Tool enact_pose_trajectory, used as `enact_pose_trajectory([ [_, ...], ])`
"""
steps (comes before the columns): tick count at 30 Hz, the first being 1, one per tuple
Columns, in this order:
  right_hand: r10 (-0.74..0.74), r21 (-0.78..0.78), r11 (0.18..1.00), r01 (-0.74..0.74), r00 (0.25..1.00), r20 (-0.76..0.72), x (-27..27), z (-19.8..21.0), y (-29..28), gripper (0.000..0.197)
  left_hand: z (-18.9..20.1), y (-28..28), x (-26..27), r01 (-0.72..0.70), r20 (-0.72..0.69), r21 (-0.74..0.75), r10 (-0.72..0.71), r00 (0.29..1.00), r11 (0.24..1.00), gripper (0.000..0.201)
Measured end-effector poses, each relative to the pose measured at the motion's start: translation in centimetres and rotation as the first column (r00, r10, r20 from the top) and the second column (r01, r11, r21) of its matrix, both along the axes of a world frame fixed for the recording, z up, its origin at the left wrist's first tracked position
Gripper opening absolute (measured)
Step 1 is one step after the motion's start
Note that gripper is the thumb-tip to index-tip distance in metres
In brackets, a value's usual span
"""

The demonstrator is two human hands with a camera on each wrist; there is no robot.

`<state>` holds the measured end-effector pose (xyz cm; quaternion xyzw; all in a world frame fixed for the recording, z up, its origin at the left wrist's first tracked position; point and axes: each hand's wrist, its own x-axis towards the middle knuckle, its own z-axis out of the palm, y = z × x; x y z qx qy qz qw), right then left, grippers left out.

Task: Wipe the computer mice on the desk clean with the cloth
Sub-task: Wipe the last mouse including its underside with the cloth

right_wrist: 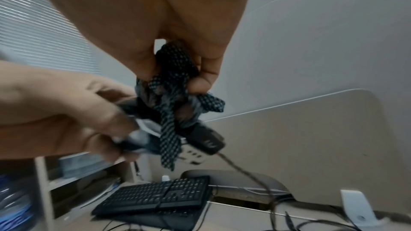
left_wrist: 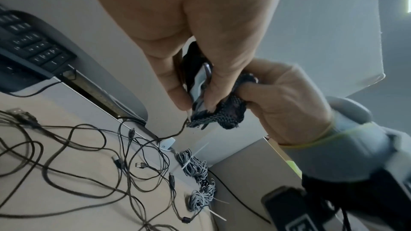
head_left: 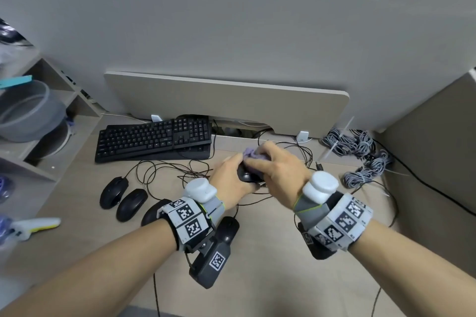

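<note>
My left hand [head_left: 231, 172] holds a black wired mouse [head_left: 246, 175] lifted above the desk, fingers curled round its sides. In the left wrist view the mouse [left_wrist: 195, 76] sits between thumb and fingers. My right hand [head_left: 273, 165] grips a bunched purple cloth [head_left: 253, 154] and presses it on the mouse's top. The right wrist view shows the cloth [right_wrist: 171, 94] draped over the mouse [right_wrist: 204, 138], with its cable hanging down. Several other black mice, such as the leftmost [head_left: 113, 192] and the one under my left wrist [head_left: 226, 230], lie on the desk.
A black keyboard [head_left: 154, 139] lies at the back against the divider panel [head_left: 226, 100]. Tangled black cables [head_left: 180, 170] spread beneath my hands. Grey cable bundles [head_left: 360, 152] sit at right. A shelf unit [head_left: 51, 121] stands at left, a white-yellow tool [head_left: 36, 226] before it.
</note>
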<state>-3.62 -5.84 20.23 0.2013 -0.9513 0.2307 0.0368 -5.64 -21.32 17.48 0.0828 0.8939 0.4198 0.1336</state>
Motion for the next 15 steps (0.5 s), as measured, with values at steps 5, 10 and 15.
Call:
enact_pose_trajectory([
  [5,0.088,-0.004,0.996,-0.088,0.996,0.017,1.5,-0.3,0.5,0.036,-0.3,-0.7,-0.1,-0.002,-0.020,-0.009,0.001,1.000,1.000,0.055],
  [10,0.000,-0.059,0.998,0.002,1.000,0.026,0.1,0.2,-0.3,0.033,0.2,0.2,0.0,0.017,-0.026,-0.043,-0.018,0.999,0.999,0.046],
  [15,0.105,-0.050,0.993,-0.103,0.993,0.057,1.1,-0.5,0.3,0.043,0.2,-0.7,-0.1,0.006,0.007,-0.061,-0.005,1.000,0.998,0.053],
])
